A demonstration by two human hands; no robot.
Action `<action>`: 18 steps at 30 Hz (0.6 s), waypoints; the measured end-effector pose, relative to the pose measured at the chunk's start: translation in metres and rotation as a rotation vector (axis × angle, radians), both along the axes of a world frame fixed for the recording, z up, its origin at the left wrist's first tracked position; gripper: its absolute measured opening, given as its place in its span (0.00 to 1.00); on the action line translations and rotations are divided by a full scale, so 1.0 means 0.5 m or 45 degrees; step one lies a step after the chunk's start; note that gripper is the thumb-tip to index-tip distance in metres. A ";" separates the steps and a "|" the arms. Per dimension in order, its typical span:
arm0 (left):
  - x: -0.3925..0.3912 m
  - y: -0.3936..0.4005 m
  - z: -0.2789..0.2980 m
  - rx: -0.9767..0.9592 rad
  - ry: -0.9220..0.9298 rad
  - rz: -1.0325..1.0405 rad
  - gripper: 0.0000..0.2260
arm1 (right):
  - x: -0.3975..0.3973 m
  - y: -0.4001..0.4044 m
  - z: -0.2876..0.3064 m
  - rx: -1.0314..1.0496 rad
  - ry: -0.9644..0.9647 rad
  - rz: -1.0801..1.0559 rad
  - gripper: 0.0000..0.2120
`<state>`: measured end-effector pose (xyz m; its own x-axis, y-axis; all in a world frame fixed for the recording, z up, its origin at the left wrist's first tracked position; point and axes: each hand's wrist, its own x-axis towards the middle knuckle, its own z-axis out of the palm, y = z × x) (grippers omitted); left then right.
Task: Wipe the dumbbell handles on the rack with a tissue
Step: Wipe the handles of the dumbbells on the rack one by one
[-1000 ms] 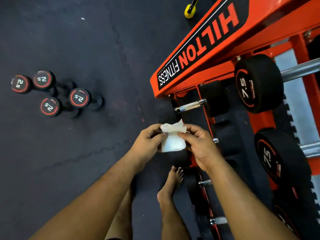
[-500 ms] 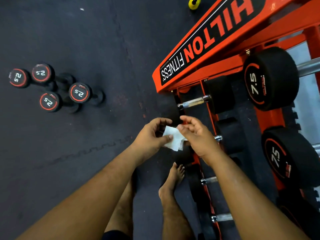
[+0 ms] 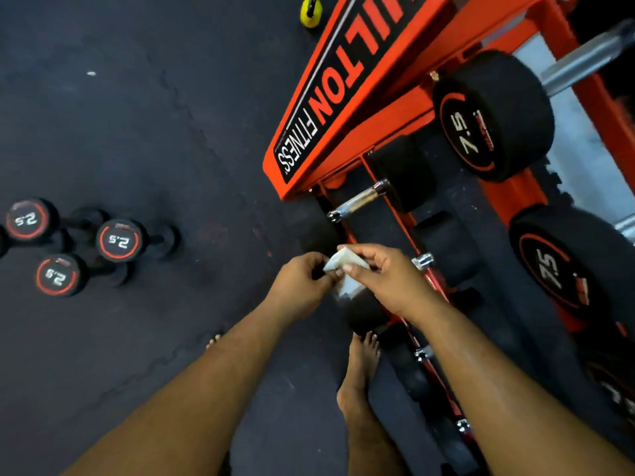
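A white tissue (image 3: 345, 266) is folded small between both hands in front of the orange dumbbell rack (image 3: 374, 108). My left hand (image 3: 302, 286) pinches its left edge, and my right hand (image 3: 385, 276) pinches it from above with thumb and fingers. Just above the hands a chrome dumbbell handle (image 3: 359, 201) lies on the rack's low tier. More chrome handle ends (image 3: 422, 261) show further down that tier. Two black 7.5 dumbbells (image 3: 491, 118) sit on the upper tier at right.
Three black 2.5 dumbbells (image 3: 118, 240) lie on the dark rubber floor (image 3: 154, 115) at left. A yellow kettlebell (image 3: 310, 12) stands at the top. A bare foot (image 3: 360, 369) is planted beside the rack's base.
The tissue has been folded smaller between the hands. Both hands have stayed in front of the low tier while the view shifted slightly.
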<state>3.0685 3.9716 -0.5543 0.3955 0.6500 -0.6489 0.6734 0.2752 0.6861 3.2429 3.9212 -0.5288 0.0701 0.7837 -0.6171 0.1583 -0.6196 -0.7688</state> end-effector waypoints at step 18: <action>-0.059 0.049 -0.068 -0.348 -0.195 0.164 0.05 | -0.116 -0.018 -0.076 -0.085 0.247 -0.925 0.09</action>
